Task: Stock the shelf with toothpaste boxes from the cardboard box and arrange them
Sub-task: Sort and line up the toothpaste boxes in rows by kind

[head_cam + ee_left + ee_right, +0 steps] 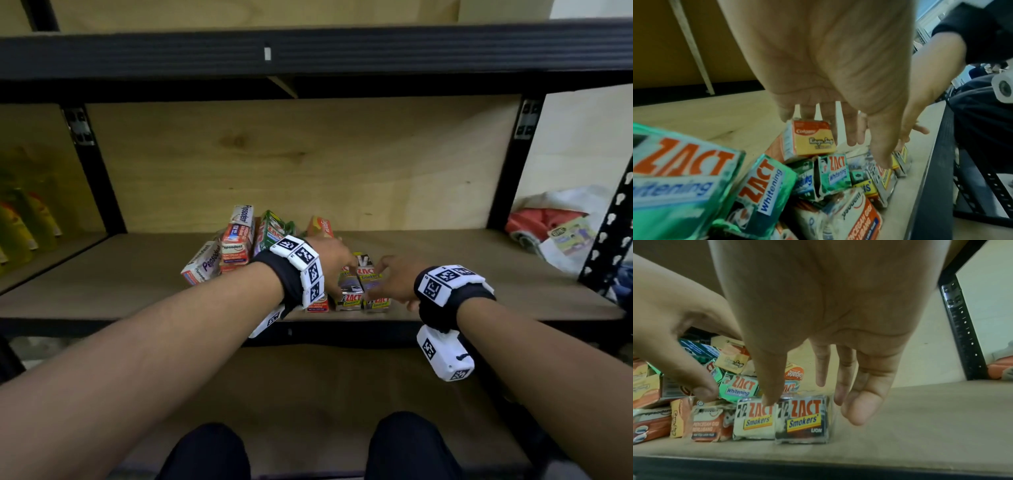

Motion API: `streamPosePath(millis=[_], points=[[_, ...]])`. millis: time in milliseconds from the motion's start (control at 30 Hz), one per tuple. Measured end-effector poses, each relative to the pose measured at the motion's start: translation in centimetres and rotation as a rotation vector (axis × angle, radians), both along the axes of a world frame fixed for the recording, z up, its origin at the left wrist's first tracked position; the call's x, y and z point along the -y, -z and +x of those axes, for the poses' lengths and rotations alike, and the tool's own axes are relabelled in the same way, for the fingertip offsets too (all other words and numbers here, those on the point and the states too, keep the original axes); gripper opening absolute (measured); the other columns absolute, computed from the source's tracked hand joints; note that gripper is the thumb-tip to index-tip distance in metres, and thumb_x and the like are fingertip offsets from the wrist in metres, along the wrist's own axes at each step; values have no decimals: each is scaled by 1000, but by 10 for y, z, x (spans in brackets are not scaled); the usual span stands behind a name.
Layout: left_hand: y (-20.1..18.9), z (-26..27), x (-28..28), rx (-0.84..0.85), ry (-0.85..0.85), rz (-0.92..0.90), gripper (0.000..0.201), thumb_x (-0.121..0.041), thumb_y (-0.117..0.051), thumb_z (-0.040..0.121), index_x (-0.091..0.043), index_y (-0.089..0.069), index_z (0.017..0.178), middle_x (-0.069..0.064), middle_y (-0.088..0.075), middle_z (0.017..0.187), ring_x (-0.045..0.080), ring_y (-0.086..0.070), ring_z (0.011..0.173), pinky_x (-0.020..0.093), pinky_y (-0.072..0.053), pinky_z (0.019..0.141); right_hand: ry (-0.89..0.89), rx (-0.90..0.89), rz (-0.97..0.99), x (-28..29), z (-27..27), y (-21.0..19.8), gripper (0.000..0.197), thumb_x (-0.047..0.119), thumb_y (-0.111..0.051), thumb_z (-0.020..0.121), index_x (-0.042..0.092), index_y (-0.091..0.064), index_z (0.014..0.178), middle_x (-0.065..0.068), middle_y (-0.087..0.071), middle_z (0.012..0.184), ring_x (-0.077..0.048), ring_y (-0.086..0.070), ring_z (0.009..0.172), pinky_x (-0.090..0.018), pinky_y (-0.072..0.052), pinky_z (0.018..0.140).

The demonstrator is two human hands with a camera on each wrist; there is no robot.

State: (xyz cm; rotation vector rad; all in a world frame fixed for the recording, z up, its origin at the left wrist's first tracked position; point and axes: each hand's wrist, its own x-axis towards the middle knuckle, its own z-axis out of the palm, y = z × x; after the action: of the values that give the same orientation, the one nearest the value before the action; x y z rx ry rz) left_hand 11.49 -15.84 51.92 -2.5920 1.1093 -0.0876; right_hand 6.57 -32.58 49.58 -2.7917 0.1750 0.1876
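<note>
Plywood shelf [479, 270]: glossy rectangular toothpaste boxes [777, 420] at front edge, jumbled pile behind. Left hand [334, 263] and right hand [394, 277] both released, fingers straight, fingertips over the front boxes.

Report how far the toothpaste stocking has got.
Done: two Zact Smokers boxes stand side by side at the shelf front edge. In hand: left hand and right hand hover open at those boxes. Left: the jumbled boxes behind need straightening. The cardboard box is out of view.
</note>
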Motion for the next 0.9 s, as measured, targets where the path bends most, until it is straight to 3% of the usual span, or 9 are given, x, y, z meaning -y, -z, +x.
streamPosePath(millis=[167,267,367,433,500,567,700,833,900], points=[[10,8,15,49,-102,158,57,-58,-73,74,-25,-63,119,9,-61,122,30,-53,123,51,-51,94,-38,53,-16,2,8,14,68,52,-72,83,26,-45,140,-1,-55,110,-14,-51,72,-21,-40,53],[12,9,23,78,-132,204,41,-50,-73,75,-20,-65,101,9,-63,106,30,-58,115,44,-54,82,-52,68,-34,5,10,18,65,52,-71,83,27,-47,138,-5,-58,128,-18,-53,85,-22,-41,55],[8,7,30,72,-135,254,31,-44,-76,73,-21,-57,82,5,-62,90,27,-65,84,35,-56,66,-40,75,-63,15,10,20,58,47,-68,84,27,-49,136,-6,-57,130,-21,-58,92,-30,-50,69],[5,5,34,87,-99,283,29,-39,-77,74,-22,-63,93,6,-65,95,27,-65,80,33,-55,64,-24,63,-61,24,9,21,54,43,-66,86,27,-50,135,-7,-58,126,-23,-62,94,-32,-54,74],[6,7,36,82,-71,316,44,-30,-72,82,-28,-59,125,7,-64,112,30,-64,98,38,-50,73,-15,63,-51,35,6,21,49,41,-66,88,28,-52,133,-7,-59,125,-23,-64,96,-32,-54,74],[4,8,40,49,-73,335,51,-27,-65,90,-35,-50,138,7,-59,127,30,-59,113,45,-46,87,-9,79,-59,46,4,20,45,39,-66,89,31,-55,131,-5,-59,127,-22,-63,98,-29,-49,70],[5,13,46,13,-52,327,57,-33,-71,84,-42,-50,136,5,-56,132,29,-58,115,41,-49,86,2,108,-90,68,-1,19,34,37,-62,93,33,-60,126,1,-59,114,-17,-57,86,-23,-42,58],[11,14,59,37,23,233,67,-58,-75,71,-39,-56,132,-1,-62,115,24,-61,103,35,-54,79,3,131,-126,89,-6,15,32,28,-62,93,34,-63,124,2,-60,124,-14,-53,91,-21,-41,72],[16,15,69,31,33,164,68,-63,-73,71,-38,-57,132,0,-59,112,25,-60,102,35,-53,80,-2,135,-137,100,-8,15,32,24,-60,94,34,-64,124,3,-59,129,-13,-52,91,-21,-42,69]])
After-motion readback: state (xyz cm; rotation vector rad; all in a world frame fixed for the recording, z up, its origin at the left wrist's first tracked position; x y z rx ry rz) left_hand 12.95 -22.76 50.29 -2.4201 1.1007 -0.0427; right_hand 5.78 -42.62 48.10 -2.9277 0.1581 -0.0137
